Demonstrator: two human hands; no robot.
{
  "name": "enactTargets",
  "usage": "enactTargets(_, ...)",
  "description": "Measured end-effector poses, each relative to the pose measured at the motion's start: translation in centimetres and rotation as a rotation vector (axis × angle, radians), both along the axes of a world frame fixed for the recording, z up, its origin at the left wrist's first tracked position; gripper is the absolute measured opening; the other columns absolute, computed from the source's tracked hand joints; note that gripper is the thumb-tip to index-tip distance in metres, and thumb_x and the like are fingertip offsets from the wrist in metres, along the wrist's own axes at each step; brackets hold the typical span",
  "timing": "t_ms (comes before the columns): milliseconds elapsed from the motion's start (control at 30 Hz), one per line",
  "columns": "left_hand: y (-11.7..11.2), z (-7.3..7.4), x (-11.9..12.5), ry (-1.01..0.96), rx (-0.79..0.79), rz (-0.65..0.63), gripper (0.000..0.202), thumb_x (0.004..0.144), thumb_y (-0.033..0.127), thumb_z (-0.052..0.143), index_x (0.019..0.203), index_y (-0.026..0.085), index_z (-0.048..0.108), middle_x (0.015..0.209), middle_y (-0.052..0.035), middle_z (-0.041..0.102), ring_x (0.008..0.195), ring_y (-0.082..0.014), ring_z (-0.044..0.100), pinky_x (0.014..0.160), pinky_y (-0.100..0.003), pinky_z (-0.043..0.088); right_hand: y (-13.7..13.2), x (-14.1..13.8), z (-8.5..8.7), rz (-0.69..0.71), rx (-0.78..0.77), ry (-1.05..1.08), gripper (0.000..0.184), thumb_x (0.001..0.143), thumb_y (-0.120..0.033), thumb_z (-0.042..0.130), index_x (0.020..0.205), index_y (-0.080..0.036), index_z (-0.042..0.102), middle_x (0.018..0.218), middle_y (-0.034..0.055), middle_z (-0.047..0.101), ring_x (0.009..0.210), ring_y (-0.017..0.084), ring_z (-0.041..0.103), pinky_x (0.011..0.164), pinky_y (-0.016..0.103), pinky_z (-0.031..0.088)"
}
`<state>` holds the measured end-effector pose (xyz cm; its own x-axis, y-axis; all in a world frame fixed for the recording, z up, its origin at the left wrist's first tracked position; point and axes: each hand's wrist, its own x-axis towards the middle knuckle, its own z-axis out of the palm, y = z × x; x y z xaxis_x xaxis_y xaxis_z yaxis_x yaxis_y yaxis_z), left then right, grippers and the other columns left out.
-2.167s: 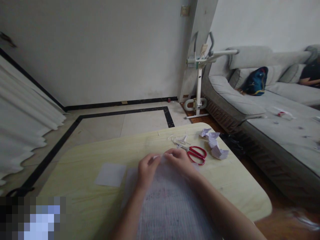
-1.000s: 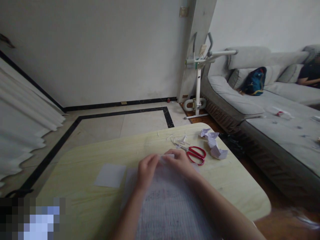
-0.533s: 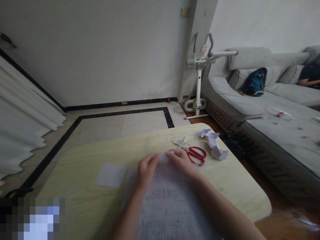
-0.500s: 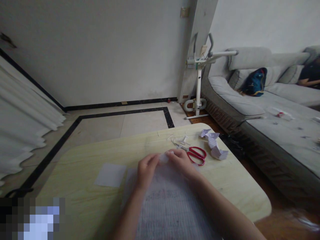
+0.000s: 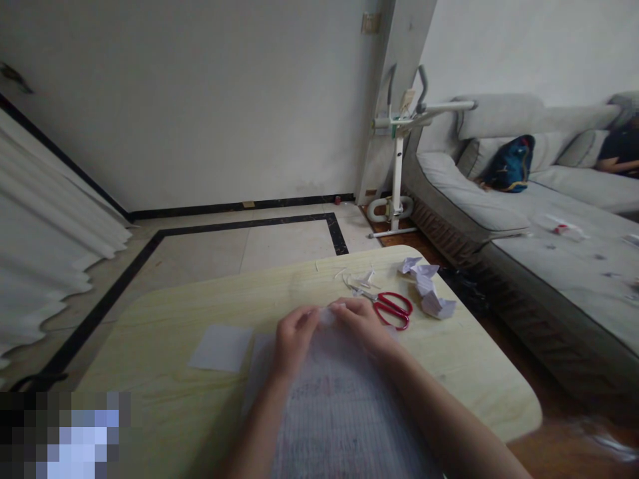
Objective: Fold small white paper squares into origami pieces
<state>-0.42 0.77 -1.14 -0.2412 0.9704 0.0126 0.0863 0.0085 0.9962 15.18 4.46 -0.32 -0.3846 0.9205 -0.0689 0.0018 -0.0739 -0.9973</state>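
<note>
My left hand (image 5: 295,336) and my right hand (image 5: 360,322) come together near the middle of the table, fingers closed on a small piece of white paper (image 5: 328,315) between them. Beneath my forearms lies a large sheet of lined paper (image 5: 344,419) with faint writing. Red-handled scissors (image 5: 394,307) rest just beyond my right hand, blades pointing left. Thin white paper scraps (image 5: 367,277) are scattered by the blade tips. To the left of my left hand, a white square of paper (image 5: 221,347) lies flat.
Several folded paper pieces (image 5: 426,286) sit along the right far edge of the pale wooden table (image 5: 164,399). A grey sofa (image 5: 564,266) with a blue bag (image 5: 512,163) stands to the right, a person (image 5: 619,150) at its far end. Exercise equipment (image 5: 397,166) stands behind the table.
Hardly anything differs. Both hands stay on the small paper in the same place, with only slight finger movement.
</note>
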Motion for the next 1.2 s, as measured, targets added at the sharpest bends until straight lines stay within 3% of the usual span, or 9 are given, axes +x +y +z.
enactTargets(167,-0.05,-0.24,-0.11,0.014,0.023,0.022,0.024,0.077,0.037,0.064,0.076,0.014,0.068,0.062,-0.0005,0.064,0.059,-0.0139,0.060,0.056,-0.021,0.047,-0.03,0.05,-0.05,0.021,-0.022,0.001,0.033,0.082,-0.044,0.059,0.069,-0.014,0.062,0.060,-0.0016,0.050,0.055,0.011,0.042,0.049,0.022,0.029)
enactTargets(367,0.01,-0.54,-0.08,0.038,0.044,-0.002,0.023,0.077,0.037,0.064,0.080,0.014,0.067,0.065,-0.0010,0.066,0.060,-0.0148,0.062,0.056,-0.022,0.048,0.14,0.12,-0.27,0.032,0.120,-0.056,0.031,0.085,-0.040,0.056,0.070,-0.014,0.064,0.065,0.0003,0.055,0.061,0.012,0.047,0.056,0.023,0.035)
enactTargets(500,0.04,-0.60,-0.09,0.147,0.115,-0.031,0.019,0.079,0.033,0.064,0.082,0.016,0.069,0.077,-0.0041,0.069,0.072,-0.0169,0.064,0.065,-0.024,0.049,0.12,0.08,-0.27,0.033,0.192,-0.118,0.029,0.087,-0.035,0.054,0.073,-0.013,0.066,0.067,0.0014,0.059,0.065,0.013,0.052,0.060,0.023,0.038)
enactTargets(700,-0.23,-0.36,0.09,0.306,0.231,-0.009,0.013,0.082,0.028,0.061,0.078,0.017,0.067,0.076,-0.0030,0.066,0.074,-0.0155,0.062,0.068,-0.023,0.048,0.02,-0.14,-0.26,-0.015,0.215,-0.182,0.028,0.087,-0.034,0.055,0.071,-0.014,0.067,0.067,0.0018,0.062,0.066,0.014,0.055,0.060,0.023,0.040)
enactTargets(833,-0.31,-0.51,0.23,0.235,0.178,-0.007,0.016,0.082,0.031,0.060,0.080,0.017,0.066,0.077,-0.0031,0.066,0.073,-0.0163,0.064,0.067,-0.022,0.050,0.03,-0.27,-0.11,-0.039,0.189,-0.139,0.022,0.083,-0.033,0.059,0.077,-0.015,0.070,0.074,0.0043,0.068,0.071,0.017,0.060,0.065,0.025,0.044)
enactTargets(1200,-0.07,-0.11,0.02,-0.017,-0.017,0.009,0.024,0.074,0.037,0.068,0.080,0.014,0.069,0.071,-0.0018,0.069,0.057,-0.0144,0.063,0.055,-0.022,0.048,0.44,0.04,-0.95,-0.067,0.107,-0.043,0.023,0.079,-0.036,0.064,0.070,-0.015,0.070,0.065,0.0014,0.064,0.061,0.013,0.055,0.057,0.023,0.039)
